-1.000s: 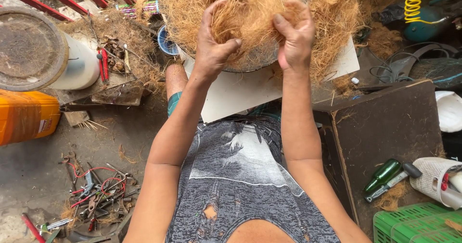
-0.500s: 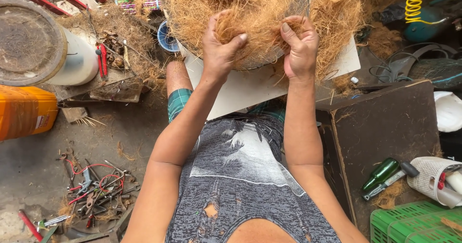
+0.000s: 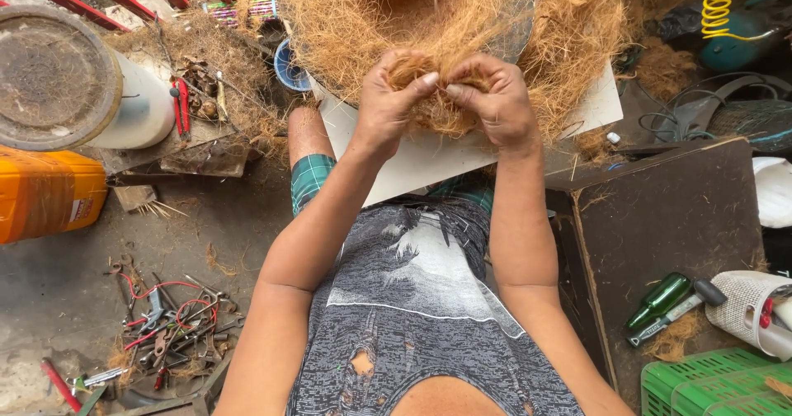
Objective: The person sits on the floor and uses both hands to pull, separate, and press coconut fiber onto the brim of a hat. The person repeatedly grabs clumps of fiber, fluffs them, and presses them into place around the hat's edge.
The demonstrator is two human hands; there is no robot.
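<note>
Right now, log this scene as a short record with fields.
left hand: pinching a tuft of coconut fibre
right hand: pinching the same tuft, fingertips meeting the left
fibre pile: heaped on a round tray above the white board
left side: orange container, white bucket, loose tools on the ground
right side: green bottle, green crate

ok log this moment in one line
left hand: pinching tuft | right hand: pinching same tuft | item: brown coconut-fibre tuft | under: white flat board
</note>
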